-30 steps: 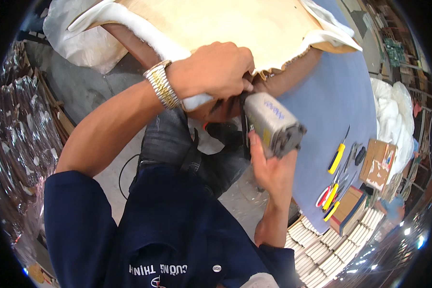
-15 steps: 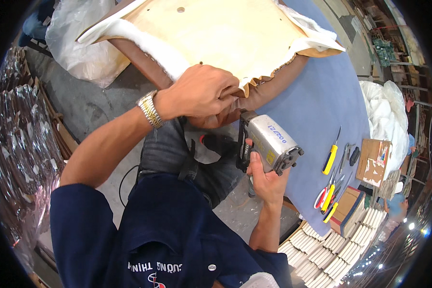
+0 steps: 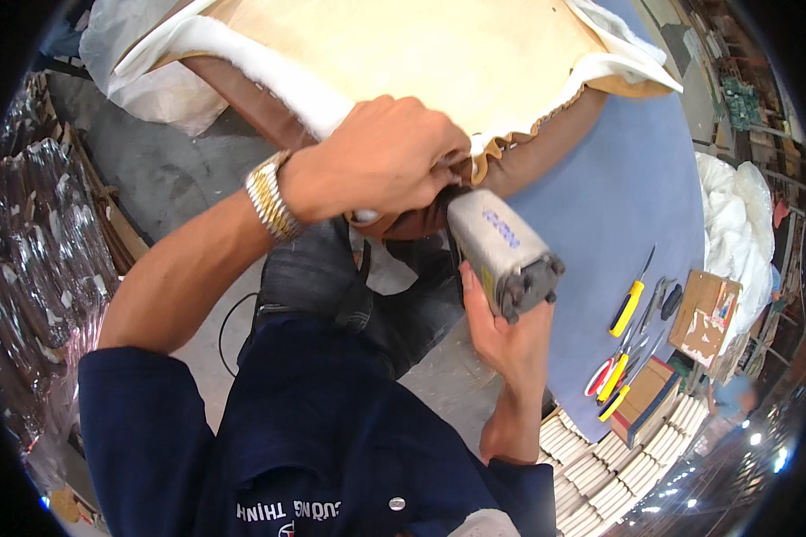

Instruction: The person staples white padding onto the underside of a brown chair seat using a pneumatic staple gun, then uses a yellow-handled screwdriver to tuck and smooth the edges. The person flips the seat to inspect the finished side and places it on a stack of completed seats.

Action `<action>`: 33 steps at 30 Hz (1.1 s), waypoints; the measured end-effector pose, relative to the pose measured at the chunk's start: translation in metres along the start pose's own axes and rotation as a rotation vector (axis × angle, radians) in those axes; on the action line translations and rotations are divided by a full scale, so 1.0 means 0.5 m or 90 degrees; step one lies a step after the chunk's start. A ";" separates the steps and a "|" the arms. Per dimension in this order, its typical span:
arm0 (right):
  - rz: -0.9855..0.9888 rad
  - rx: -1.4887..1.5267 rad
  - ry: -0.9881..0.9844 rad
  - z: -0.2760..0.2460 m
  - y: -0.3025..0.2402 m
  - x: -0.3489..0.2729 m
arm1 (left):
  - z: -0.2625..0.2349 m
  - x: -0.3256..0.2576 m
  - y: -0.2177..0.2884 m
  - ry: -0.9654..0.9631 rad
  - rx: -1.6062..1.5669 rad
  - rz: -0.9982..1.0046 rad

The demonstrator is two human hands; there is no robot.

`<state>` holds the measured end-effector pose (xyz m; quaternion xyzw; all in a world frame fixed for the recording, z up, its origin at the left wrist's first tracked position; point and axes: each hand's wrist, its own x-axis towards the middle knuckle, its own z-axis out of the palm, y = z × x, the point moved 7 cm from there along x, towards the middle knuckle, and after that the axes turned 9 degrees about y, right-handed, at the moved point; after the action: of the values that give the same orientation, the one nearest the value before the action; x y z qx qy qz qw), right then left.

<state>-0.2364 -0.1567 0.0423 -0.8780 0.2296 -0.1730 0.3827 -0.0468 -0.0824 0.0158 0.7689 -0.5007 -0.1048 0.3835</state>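
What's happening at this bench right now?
A person is working on an upholstered seat panel lying upside down on a blue table. The left hand grips the folded brown cover and white padding at the panel's edge. The right hand holds a grey staple gun with its nose at that edge. Hand tools lie nearby.

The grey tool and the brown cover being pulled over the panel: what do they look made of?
Grey tool: seemingly metal body, matte painted, with bolt heads on its end cap. Brown cover: probably leather or leatherette, smooth with a slight sheen, puckering at its gathered edge.
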 end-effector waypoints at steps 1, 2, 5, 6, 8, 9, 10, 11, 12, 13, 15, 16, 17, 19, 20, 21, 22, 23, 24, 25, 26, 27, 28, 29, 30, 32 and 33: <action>-0.021 -0.026 0.012 0.003 -0.010 0.006 | -0.002 0.005 0.007 -0.001 0.019 0.007; -0.041 -0.052 0.024 0.006 -0.017 0.006 | -0.002 0.008 0.009 -0.021 0.064 -0.010; 0.175 0.047 -0.050 0.024 0.032 -0.016 | -0.022 0.000 -0.003 0.023 0.047 0.014; 0.154 0.088 0.012 0.020 0.039 -0.036 | -0.036 0.004 -0.004 0.011 0.077 0.034; 0.052 0.128 0.120 0.009 0.048 -0.077 | -0.057 -0.008 0.015 0.038 0.137 0.107; 0.078 0.152 0.121 0.009 0.063 -0.096 | -0.059 -0.017 0.023 0.046 0.161 0.133; 0.101 0.173 0.119 0.012 0.075 -0.115 | -0.051 -0.012 0.025 0.000 0.187 0.126; 0.096 0.174 0.119 0.015 0.077 -0.121 | -0.051 -0.010 0.024 0.022 0.152 0.146; 0.099 0.176 0.119 0.016 0.081 -0.127 | -0.041 -0.005 0.023 0.037 0.113 0.167; 0.100 0.177 0.116 0.015 0.082 -0.123 | -0.038 -0.001 0.023 0.054 0.075 0.187; 0.108 0.177 0.106 0.014 0.081 -0.115 | -0.026 0.004 0.008 0.005 0.031 0.127; 0.105 0.168 0.101 0.015 0.078 -0.108 | -0.022 0.004 0.004 -0.021 0.009 0.096; 0.102 0.160 0.096 0.016 0.074 -0.100 | -0.023 0.005 0.004 -0.008 0.007 0.102; 0.091 0.137 0.082 0.018 0.068 -0.085 | -0.023 -0.002 0.002 0.022 0.001 0.105; 0.090 0.132 0.075 0.018 0.065 -0.078 | -0.023 -0.003 0.000 0.022 -0.008 0.088; 0.105 0.141 0.071 0.020 0.065 -0.075 | -0.022 -0.002 0.000 0.020 -0.020 0.073; 0.121 0.144 0.066 0.021 0.063 -0.072 | -0.021 -0.002 -0.001 0.018 -0.032 0.056; 0.136 0.146 0.060 0.021 0.062 -0.068 | -0.021 -0.005 0.001 0.024 -0.035 0.059; 0.151 0.143 0.058 0.021 0.057 -0.062 | -0.025 -0.005 0.003 0.029 -0.036 0.065; 0.146 0.123 0.043 0.020 0.052 -0.058 | -0.027 -0.007 0.005 0.033 -0.037 0.070; 0.141 0.103 0.028 0.020 0.046 -0.056 | -0.024 -0.010 0.005 0.033 -0.052 0.069; 0.112 0.066 0.003 0.018 0.041 -0.052 | -0.023 -0.009 0.005 0.035 -0.064 0.070; 0.076 0.032 -0.015 0.018 0.032 -0.047 | -0.021 -0.009 0.004 0.035 -0.076 0.071; 0.041 0.000 -0.031 0.020 0.021 -0.044 | -0.018 -0.008 0.004 0.029 -0.067 0.065; -0.005 -0.027 -0.033 0.018 0.005 -0.037 | -0.019 -0.003 0.010 0.022 -0.054 0.065; -0.040 -0.058 -0.049 0.024 -0.021 -0.026 | -0.011 0.001 0.011 0.014 -0.024 0.061; -0.063 -0.064 0.000 0.027 -0.034 -0.025 | -0.010 0.007 0.010 0.015 -0.009 0.068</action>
<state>-0.2358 -0.1315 0.0447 -0.9065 0.1943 -0.1797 0.3290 -0.0459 -0.0841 0.0234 0.7397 -0.5355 -0.0787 0.3997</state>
